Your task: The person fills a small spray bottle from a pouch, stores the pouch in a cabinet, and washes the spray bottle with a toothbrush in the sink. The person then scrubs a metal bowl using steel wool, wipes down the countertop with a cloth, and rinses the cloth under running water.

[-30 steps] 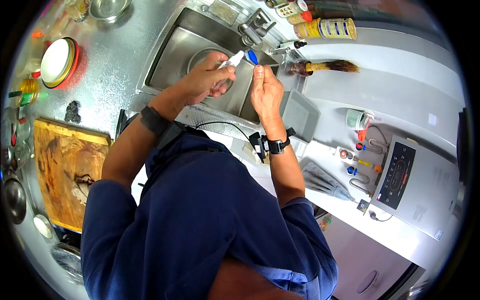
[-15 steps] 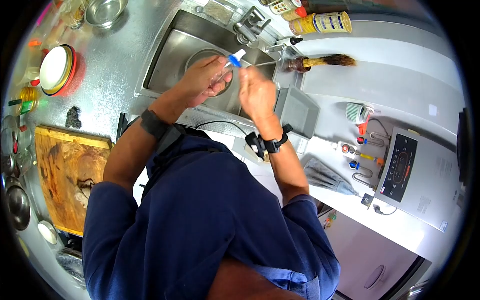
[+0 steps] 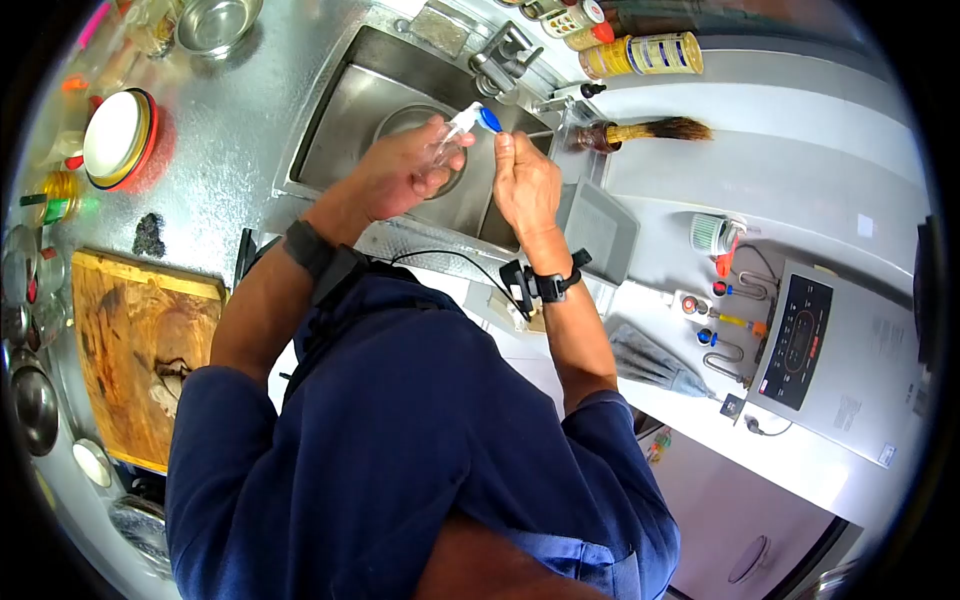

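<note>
Over the steel sink (image 3: pixel 345 115), my left hand (image 3: pixel 410 170) is wrapped round a small clear bottle (image 3: pixel 440 150) with a white top. My right hand (image 3: pixel 527 180) pinches a small brush with a blue head (image 3: pixel 489 119), most of its handle hidden by the fingers. The brush head is right beside the bottle's white tip; whether they touch cannot be made out. Behind both hands a round metal bowl (image 3: pixel 392 122) rests in the sink. The faucet (image 3: pixel 505 60) stands beyond them at the sink's back edge.
On the left are stacked plates (image 3: pixel 112 135), a metal bowl (image 3: pixel 215 25) and a wooden cutting board (image 3: pixel 130 340). A grey basin (image 3: pixel 605 235), a bristle brush (image 3: pixel 660 130) and a yellow can (image 3: pixel 665 54) lie to the right. A water heater (image 3: pixel 840 360) is at far right.
The blue head crossed in front of the bottle's top, then moved back to the right of its tip. My right hand came toward the bottle and drew slightly away again.
</note>
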Motion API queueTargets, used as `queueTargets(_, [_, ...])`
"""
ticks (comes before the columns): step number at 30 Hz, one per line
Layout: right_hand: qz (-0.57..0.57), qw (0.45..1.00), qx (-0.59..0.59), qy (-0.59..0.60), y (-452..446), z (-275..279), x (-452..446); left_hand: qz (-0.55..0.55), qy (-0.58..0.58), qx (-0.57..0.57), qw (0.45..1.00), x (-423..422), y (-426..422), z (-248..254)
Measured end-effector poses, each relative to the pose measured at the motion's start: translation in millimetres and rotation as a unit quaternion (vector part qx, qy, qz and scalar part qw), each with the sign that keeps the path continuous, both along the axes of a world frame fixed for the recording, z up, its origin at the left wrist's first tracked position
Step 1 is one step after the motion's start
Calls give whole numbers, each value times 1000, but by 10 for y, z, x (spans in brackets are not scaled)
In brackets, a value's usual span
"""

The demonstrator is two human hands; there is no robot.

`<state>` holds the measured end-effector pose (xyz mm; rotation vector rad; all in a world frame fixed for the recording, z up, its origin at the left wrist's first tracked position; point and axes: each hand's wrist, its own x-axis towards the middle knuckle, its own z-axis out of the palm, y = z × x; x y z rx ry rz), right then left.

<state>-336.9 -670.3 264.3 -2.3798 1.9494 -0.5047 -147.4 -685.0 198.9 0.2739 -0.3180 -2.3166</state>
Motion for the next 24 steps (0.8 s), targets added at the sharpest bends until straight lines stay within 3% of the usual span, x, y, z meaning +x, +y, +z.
queueTargets(4, [-39,997,1,-70,-20,82,-20,-17,0,-31,999,76,-35,52])
queueTargets(6, [-43,994,-6,-101,-27,128,-2,14,-67,-43,997,26,-35,109])
queueTargets(10, [-22,995,-12,-101,-60,100,8,-28,-17,-91,995,85,-72,127])
queueTargets(16, [20,999,-7,-35,-51,100,69,-44,-48,-11,998,35,-26,182])
queueTargets(18, [41,999,-4,-11,28,59,75,-39,34,-21,998,9,-55,28])
queueTargets(23, [6,999,-13,41,16,72,44,-45,25,11,999,-13,-17,4])
queueTargets(24, [46,998,-14,37,47,68,50,-46,15,18,999,-20,2,7])
